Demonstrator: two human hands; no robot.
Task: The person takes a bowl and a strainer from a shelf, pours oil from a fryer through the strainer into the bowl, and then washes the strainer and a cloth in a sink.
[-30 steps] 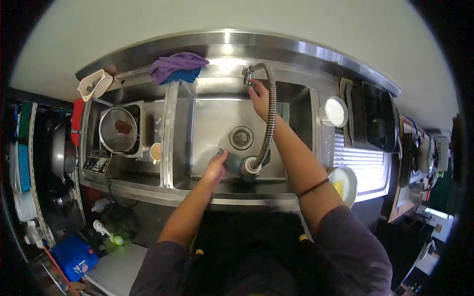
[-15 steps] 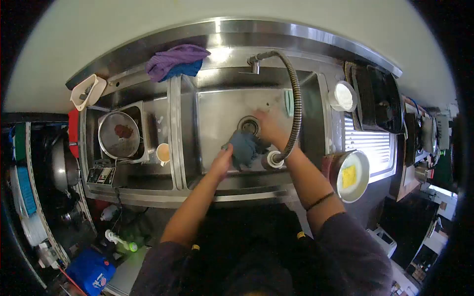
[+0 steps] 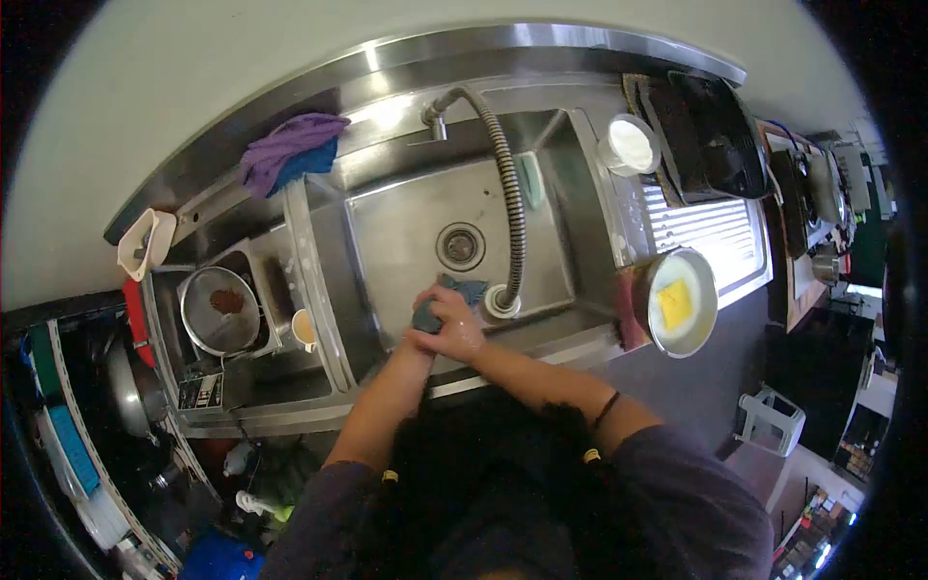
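Note:
A grey-blue cloth (image 3: pixel 468 290) is bunched up over the near part of the sink basin, one end spread toward the spray head. My right hand (image 3: pixel 456 331) is closed around it, fingers wrapped over the top. Directly beneath and to the left, my left hand (image 3: pixel 418 346) presses against the same bundle; most of its fingers are hidden by the right hand. Just right of the cloth hangs the tap's spray head (image 3: pixel 502 304) on its coiled hose (image 3: pixel 510 184). Behind my hands, the drain (image 3: pixel 460 246) is uncovered.
In the left basin are a round strainer (image 3: pixel 220 324) with brown residue and a cup (image 3: pixel 304 330). Purple and blue cloths (image 3: pixel 295 145) hang over the back ledge. To the right stand a pot (image 3: pixel 709 307) with a yellow sponge (image 3: pixel 676 304) and a white-filled container (image 3: pixel 629 146).
My right hand has left the drain and come back toward me onto the cloth. Both hands now meet on the bundle, nearer the front edge. The view has turned and shifted.

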